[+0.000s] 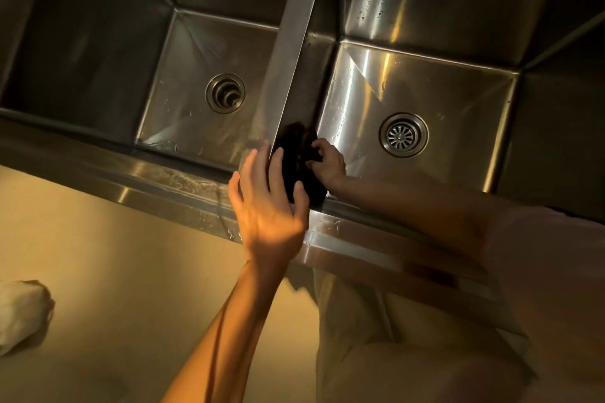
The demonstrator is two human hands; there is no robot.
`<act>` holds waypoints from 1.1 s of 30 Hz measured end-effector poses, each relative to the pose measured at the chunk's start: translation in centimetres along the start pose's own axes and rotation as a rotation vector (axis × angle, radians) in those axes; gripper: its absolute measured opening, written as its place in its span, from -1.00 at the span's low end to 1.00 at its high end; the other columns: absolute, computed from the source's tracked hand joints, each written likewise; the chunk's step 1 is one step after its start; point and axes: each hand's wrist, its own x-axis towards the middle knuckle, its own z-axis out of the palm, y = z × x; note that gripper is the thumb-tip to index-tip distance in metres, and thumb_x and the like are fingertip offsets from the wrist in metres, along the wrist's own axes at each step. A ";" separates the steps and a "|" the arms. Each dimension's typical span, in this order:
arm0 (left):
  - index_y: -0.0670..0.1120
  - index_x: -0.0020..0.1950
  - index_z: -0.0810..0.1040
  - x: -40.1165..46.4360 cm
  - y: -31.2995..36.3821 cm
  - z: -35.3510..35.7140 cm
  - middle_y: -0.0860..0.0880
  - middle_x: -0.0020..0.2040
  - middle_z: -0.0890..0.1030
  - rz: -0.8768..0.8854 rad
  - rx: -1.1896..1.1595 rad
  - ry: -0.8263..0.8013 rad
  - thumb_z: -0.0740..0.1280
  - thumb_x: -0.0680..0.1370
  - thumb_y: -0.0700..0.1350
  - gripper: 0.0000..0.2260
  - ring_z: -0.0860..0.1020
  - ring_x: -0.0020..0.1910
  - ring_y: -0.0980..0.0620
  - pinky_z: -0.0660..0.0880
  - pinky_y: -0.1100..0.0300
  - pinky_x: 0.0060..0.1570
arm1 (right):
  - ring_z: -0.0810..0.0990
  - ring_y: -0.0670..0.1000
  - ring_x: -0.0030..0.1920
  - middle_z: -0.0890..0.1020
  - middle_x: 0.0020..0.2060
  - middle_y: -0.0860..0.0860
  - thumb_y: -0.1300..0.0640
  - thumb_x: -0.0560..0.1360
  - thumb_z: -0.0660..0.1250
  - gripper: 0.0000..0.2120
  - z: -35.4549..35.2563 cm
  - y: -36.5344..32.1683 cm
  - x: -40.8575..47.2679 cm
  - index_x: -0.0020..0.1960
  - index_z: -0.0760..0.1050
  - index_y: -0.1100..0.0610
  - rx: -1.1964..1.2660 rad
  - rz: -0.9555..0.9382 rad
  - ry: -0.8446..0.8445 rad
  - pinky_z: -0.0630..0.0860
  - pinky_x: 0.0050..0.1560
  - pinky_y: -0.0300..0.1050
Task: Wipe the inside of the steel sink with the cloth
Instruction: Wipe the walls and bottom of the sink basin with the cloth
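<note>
A double steel sink fills the view, with a left basin (183, 114) and a right basin (451, 101) split by a steel divider (294, 52). A dark cloth (294, 160) lies against the near end of the divider, on its right-basin side. My right hand (327, 160) is down inside the right basin with its fingers closed on the cloth. My left hand (268, 203) rests on the divider's near end, fingers spread, touching the cloth's left edge. Part of the cloth is hidden by both hands.
Each basin has a round drain, the left drain (225, 93) and the right drain (403, 135). The sink's front rim (157, 186) runs diagonally across the view. Below it is a pale floor with a white shoe (23, 314) at the left.
</note>
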 end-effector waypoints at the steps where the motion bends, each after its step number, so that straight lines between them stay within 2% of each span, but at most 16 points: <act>1: -0.19 0.38 0.42 0.0 -0.1 0.1 -0.16 0.40 0.41 0.012 0.015 0.000 0.21 0.56 -0.05 -0.58 0.30 0.44 -0.09 0.23 -0.12 0.39 | 0.55 0.06 0.15 0.58 0.08 0.01 0.18 0.40 0.41 -0.63 -0.4 -0.4 -0.6 0.18 0.46 -0.02 0.024 -0.015 -0.001 0.49 0.18 0.00; 6: -0.16 0.40 0.36 0.0 -0.4 0.2 -0.13 0.43 0.36 0.032 0.047 -0.033 0.10 0.59 0.02 -0.56 0.28 0.44 -0.08 0.21 -0.12 0.39 | 0.56 0.14 0.10 0.56 0.04 0.14 0.31 0.37 0.45 -0.62 -3.7 -4.5 -5.0 0.12 0.48 0.07 0.298 -0.101 -0.059 0.51 0.19 0.05; 9: -0.15 0.42 0.32 0.0 -0.3 0.5 -0.13 0.45 0.35 0.005 0.081 -0.038 0.08 0.58 0.03 -0.54 0.27 0.46 -0.09 0.21 -0.11 0.40 | 0.57 0.09 -0.02 0.55 -0.04 0.10 0.38 0.37 0.44 -0.62 -6.3 -7.3 -8.1 0.09 0.47 0.09 0.487 -0.204 -0.122 0.54 0.04 -0.09; 12: -0.12 0.44 0.29 -0.1 -0.2 0.7 -0.11 0.46 0.33 -0.025 0.103 -0.043 0.08 0.57 0.03 -0.53 0.26 0.46 -0.07 0.22 -0.13 0.39 | 0.57 0.01 -0.12 0.56 -0.12 0.02 0.40 0.38 0.42 -0.64 -7.5 -8.7 -9.5 0.10 0.47 0.10 0.546 -0.256 -0.133 0.54 -0.08 -0.21; 18: -0.09 0.46 0.25 -0.2 -0.7 1.4 -0.11 0.47 0.33 -0.020 0.078 0.003 0.10 0.56 0.04 -0.51 0.27 0.46 -0.08 0.21 -0.12 0.38 | 0.61 0.07 0.04 0.64 -0.01 0.06 0.35 0.41 0.40 -0.63 -5.1 -7.0 -4.8 0.15 0.48 0.08 0.346 -0.113 0.014 0.55 0.11 -0.05; 21: -0.09 0.46 0.26 -0.1 -0.7 1.4 -0.11 0.47 0.32 -0.031 0.069 -0.002 0.09 0.56 0.05 -0.51 0.26 0.46 -0.09 0.19 -0.12 0.39 | 0.58 0.07 0.13 0.62 0.11 0.08 0.32 0.40 0.37 -0.60 -2.6 -4.9 -1.9 0.20 0.47 0.07 0.119 -0.073 0.066 0.49 0.16 -0.08; 25: -0.11 0.45 0.30 -0.2 -0.5 1.1 -0.12 0.47 0.33 -0.029 0.038 -0.014 0.09 0.57 0.04 -0.52 0.27 0.46 -0.10 0.21 -0.16 0.40 | 0.54 0.11 0.19 0.58 0.17 0.07 0.25 0.42 0.35 -0.61 -0.8 -2.4 0.7 0.22 0.44 0.04 -0.076 -0.006 0.031 0.47 0.20 -0.05; 28: -0.13 0.43 0.33 -0.4 -0.6 1.0 -0.12 0.47 0.34 -0.010 0.020 -0.007 0.10 0.58 0.02 -0.55 0.28 0.46 -0.09 0.19 -0.16 0.41 | 0.56 0.12 0.17 0.59 0.17 0.05 0.21 0.42 0.35 -0.64 -0.5 -1.5 2.1 0.20 0.45 0.02 -0.083 0.083 -0.051 0.48 0.23 -0.01; 33: -0.11 0.42 0.35 -0.6 -0.9 1.1 -0.09 0.46 0.35 0.019 0.020 -0.004 0.09 0.60 0.00 -0.59 0.28 0.46 -0.06 0.17 -0.14 0.43 | 0.55 0.08 0.14 0.58 0.15 0.04 0.26 0.39 0.39 -0.60 -0.6 -2.4 2.6 0.19 0.47 0.01 -0.019 0.131 -0.054 0.51 0.18 -0.09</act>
